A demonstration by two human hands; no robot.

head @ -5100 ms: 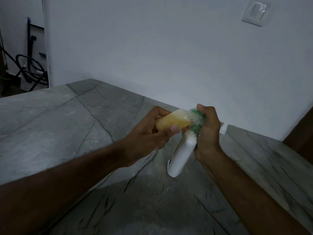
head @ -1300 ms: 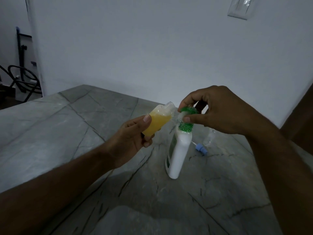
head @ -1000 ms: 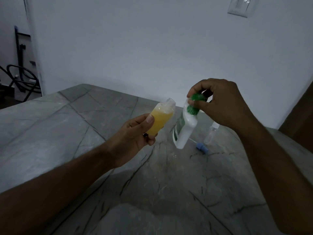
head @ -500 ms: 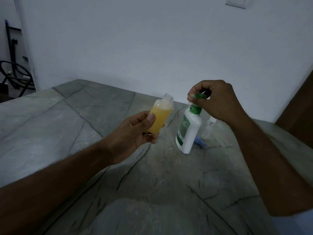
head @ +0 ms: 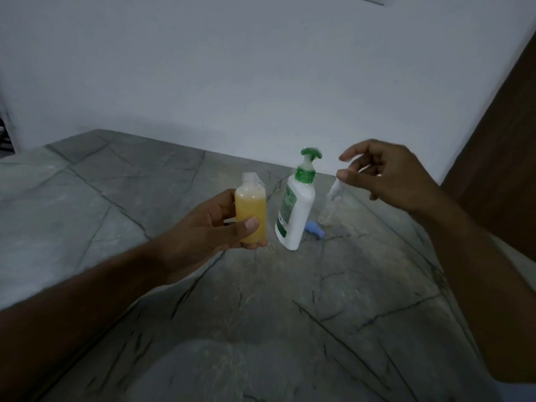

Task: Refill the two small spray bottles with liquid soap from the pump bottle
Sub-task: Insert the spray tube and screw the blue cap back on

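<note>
My left hand (head: 203, 236) grips a small clear bottle (head: 251, 210) without a cap, upright and mostly full of yellow-orange soap. Just to its right the white pump bottle (head: 295, 210) with a green pump head stands on the grey stone counter (head: 261, 300). My right hand (head: 388, 175) hovers to the right of the pump head, fingers apart and holding nothing. Below its fingertips stands a second small clear spray bottle (head: 330, 206), partly hidden by my thumb. A blue cap (head: 314, 229) lies on the counter behind the pump bottle.
A white wall (head: 261, 68) rises right behind the counter's far edge. A dark brown wooden panel (head: 499, 134) stands at the right. The counter runs wide to the left and toward me.
My right hand set the pump bottle down on the counter and let go, then moved to the right. My left hand brought the small filled bottle upright.
</note>
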